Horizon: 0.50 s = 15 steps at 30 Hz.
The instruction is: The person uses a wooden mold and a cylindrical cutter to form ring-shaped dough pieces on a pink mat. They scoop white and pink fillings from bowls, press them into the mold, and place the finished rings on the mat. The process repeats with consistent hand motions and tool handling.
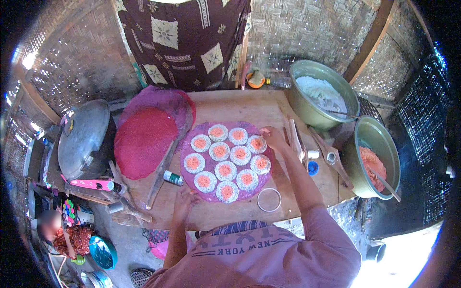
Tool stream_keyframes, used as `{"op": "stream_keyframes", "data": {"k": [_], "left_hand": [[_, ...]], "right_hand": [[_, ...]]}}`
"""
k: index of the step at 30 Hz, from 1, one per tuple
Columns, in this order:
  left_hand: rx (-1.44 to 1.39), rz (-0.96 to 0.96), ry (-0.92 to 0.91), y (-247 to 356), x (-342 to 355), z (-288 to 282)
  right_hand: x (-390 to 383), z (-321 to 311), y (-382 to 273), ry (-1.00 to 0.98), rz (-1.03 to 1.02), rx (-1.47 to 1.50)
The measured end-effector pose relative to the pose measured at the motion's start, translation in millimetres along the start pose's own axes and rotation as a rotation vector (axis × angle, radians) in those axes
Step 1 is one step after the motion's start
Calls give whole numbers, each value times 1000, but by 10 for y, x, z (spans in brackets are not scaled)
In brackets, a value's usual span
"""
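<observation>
Right hand point(275, 139) at the upper-right rim of the round purple mesh mat point(209, 165), center of frame, next to a disc there. Fingers bent in, orange at the tips; can't tell if they grip anything. Left hand point(183, 199) low at the mat's lower-left edge, fingers near the rim; grip unclear.

Mat lies flat on the wooden table point(235, 105), carrying twelve white round discs point(225, 170), each with an orange center, set close together. White ring point(269, 211) on the table just below right of the mat. Small green-and-white can point(173, 178) on its side, left of the mat. Red round sheet point(146, 141) overlaps another purple sheet, left of center. Dark lidded pot point(84, 139) far left.

Upper right: green tub point(307, 117) of white stuff, spoon inside. Right: second green tub point(377, 137), orange mass point(370, 161) inside, spoon too. Another person, lower left, beside a teal basin point(103, 253).
</observation>
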<state>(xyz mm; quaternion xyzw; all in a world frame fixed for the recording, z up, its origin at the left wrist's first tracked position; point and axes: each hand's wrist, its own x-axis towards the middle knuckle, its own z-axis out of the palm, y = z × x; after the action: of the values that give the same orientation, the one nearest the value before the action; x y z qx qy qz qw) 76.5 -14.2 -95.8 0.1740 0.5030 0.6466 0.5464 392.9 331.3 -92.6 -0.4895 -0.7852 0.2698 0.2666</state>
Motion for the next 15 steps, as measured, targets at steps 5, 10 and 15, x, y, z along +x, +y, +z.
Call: {"op": "stream_keyframes", "data": {"k": [5,10,15], "left_hand": [[478,40,49,60,20,144],[718,151,116,204,83,422],[789,248,130,384,427,726]], "right_hand": [[652,310,145,-194,251,-115],[737,246,78,-192,9,-130],[1192,86,-25,-90,46,15]]}}
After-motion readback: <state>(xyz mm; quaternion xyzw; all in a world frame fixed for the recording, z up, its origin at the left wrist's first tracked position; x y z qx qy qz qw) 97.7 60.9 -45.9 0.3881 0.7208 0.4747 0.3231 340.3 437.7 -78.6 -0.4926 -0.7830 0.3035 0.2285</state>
